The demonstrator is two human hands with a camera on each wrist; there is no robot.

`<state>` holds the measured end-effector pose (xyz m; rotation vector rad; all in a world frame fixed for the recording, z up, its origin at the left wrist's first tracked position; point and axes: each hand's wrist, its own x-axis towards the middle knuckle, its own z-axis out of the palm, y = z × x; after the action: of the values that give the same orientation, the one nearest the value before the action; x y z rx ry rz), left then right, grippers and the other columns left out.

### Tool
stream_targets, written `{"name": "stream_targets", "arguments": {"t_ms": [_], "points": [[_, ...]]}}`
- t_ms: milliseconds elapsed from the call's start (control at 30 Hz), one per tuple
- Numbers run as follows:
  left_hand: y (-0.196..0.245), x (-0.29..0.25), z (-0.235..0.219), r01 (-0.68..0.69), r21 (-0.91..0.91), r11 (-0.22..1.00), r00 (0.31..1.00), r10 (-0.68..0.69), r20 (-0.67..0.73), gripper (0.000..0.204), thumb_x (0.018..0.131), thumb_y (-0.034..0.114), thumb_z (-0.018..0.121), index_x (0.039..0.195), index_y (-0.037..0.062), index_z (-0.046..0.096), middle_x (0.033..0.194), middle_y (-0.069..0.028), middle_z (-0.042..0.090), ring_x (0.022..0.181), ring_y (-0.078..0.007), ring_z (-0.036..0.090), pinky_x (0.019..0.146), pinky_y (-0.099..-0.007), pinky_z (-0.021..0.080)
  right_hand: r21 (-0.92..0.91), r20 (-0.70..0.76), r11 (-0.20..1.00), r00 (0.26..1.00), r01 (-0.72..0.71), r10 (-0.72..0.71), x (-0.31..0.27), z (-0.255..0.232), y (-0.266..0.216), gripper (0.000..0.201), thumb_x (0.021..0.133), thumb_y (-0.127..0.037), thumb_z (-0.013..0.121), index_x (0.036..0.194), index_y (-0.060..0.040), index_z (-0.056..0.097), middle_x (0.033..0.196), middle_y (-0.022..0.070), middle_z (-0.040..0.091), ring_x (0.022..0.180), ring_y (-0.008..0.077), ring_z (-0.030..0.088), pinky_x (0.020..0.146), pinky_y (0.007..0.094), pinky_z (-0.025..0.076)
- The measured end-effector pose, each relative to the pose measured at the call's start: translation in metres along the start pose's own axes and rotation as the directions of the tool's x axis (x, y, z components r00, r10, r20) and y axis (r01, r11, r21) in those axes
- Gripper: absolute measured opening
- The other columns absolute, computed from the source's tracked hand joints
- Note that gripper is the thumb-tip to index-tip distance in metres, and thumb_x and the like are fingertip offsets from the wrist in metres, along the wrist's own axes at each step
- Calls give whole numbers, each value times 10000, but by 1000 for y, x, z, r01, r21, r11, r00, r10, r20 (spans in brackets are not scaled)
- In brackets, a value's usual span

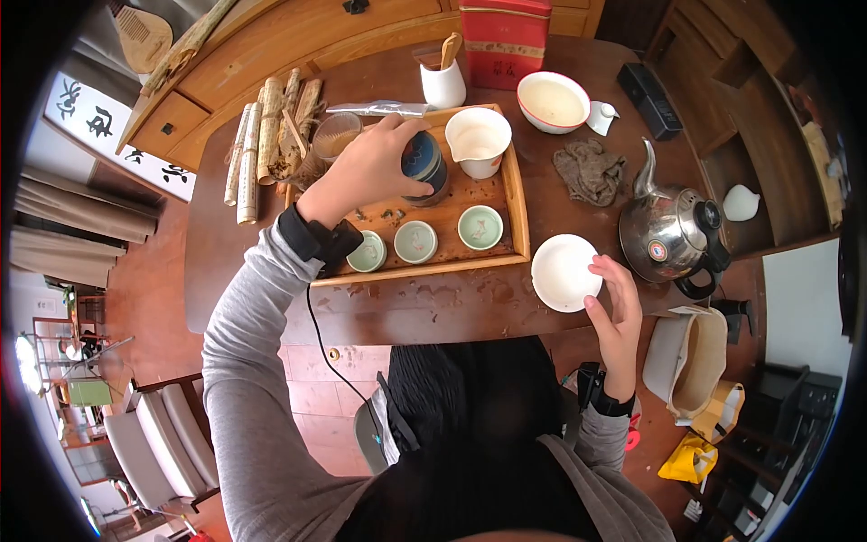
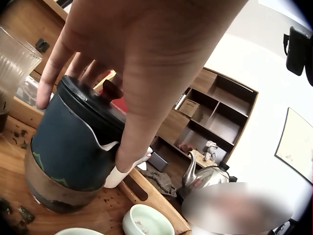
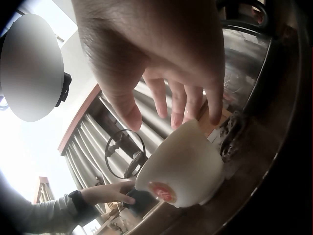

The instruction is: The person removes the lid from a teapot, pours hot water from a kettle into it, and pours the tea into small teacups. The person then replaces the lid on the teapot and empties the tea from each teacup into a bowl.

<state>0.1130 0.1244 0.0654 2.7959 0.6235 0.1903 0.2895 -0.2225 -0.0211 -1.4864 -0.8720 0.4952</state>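
Observation:
My left hand (image 1: 366, 172) holds a dark blue lidded teapot (image 2: 73, 142) from above, thumb on one side and fingers on the other. The teapot has a brown band, a black lid and a small pouring lip, and stands on the wooden tray (image 1: 520, 194). Beside it is a white pitcher (image 1: 479, 144). Over the rim of a white bowl (image 1: 564, 274), right of the tray, my right hand (image 1: 619, 312) hovers with fingers and thumb spread. The right wrist view shows a red mark on this bowl (image 3: 183, 166) and the thumb apart from it.
Three pale green cups (image 1: 415, 242) line the tray's near side. A steel kettle (image 1: 668, 230) stands at right, near a crumpled brown cloth (image 1: 589, 172). Farther back are a red-rimmed bowl (image 1: 553, 101) and a red tin (image 1: 504, 45). Bamboo scrolls (image 1: 248, 172) lie at left.

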Motion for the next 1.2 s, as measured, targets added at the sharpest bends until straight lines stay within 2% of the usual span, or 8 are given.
{"name": "stream_targets", "arguments": {"t_ms": [167, 400, 533, 700, 867, 967, 1100, 1200], "points": [[-4, -1, 3, 50, -142, 989, 992, -66, -109, 773, 638, 310, 889, 1295, 25, 597, 1082, -191, 621, 976, -355, 659, 881, -425, 549, 5, -11, 1000, 1000, 5, -5, -1, -4, 2, 481, 852, 37, 657, 1324, 32, 565, 1321, 147, 577, 1233, 240, 575, 1119, 378, 397], [-20, 1, 5, 166, -35, 985, 976, -170, -140, 786, 647, 360, 889, 1298, 27, 602, 1068, -198, 619, 983, -359, 650, 883, -430, 545, -1, -18, 1000, 1000, -11, 11, -2, -5, 3, 488, 852, 38, 662, 1329, 38, 558, 1315, 153, 586, 1232, 244, 579, 1118, 381, 398], [-19, 1, 8, 172, 12, 985, 974, -168, -154, 800, 674, 403, 874, 1321, 29, 587, 1108, -220, 614, 1042, -389, 634, 909, -445, 536, -3, -12, 1000, 1000, -7, 7, 0, -3, 2, 486, 855, 21, 667, 1330, 30, 563, 1302, 152, 600, 1233, 250, 579, 1118, 386, 396], [-17, -2, 12, 197, 33, 980, 971, -190, -148, 845, 701, 424, 862, 1383, 45, 539, 1230, -233, 590, 1135, -402, 605, 951, -457, 522, -193, -1, 978, 997, 82, -84, 3, 2, -14, 471, 851, -28, 684, 1312, -1, 589, 1279, 142, 632, 1217, 282, 587, 1123, 427, 388], [5, -27, 7, 20, 129, 991, 928, 29, -372, 823, 730, 349, 862, 1408, 47, 506, 1346, -192, 535, 1241, -382, 533, 1012, -459, 481, -357, 92, 907, 975, 222, -202, 11, 25, -51, 482, 827, -52, 718, 1293, -8, 601, 1267, 157, 642, 1187, 340, 601, 1146, 503, 355], [16, -48, 4, 5, 63, 998, 900, 23, -436, 782, 719, 303, 865, 1378, 53, 528, 1291, -173, 546, 1197, -359, 534, 993, -445, 461, -367, 199, 892, 959, 263, -201, 19, 58, -64, 495, 829, -96, 742, 1294, -11, 593, 1275, 172, 623, 1170, 384, 588, 1114, 510, 387], [49, -86, 32, 189, 92, 978, 931, -149, -335, 688, 757, 364, 821, 1316, 51, 569, 1168, -145, 553, 1119, -327, 509, 914, -478, 394, -472, 326, 819, 928, 326, -182, 41, 111, -54, 552, 821, -120, 743, 1314, 25, 542, 1283, 200, 555, 1172, 385, 553, 999, 465, 463], [49, -100, 66, 246, 48, 968, 944, -228, -240, 697, 741, 402, 825, 1277, 26, 588, 1170, -142, 563, 1123, -319, 510, 916, -482, 380, -601, 320, 717, 928, 354, -190, 57, 138, -30, 568, 801, -124, 758, 1301, 39, 544, 1298, 222, 539, 1211, 387, 529, 1007, 465, 464]]}}
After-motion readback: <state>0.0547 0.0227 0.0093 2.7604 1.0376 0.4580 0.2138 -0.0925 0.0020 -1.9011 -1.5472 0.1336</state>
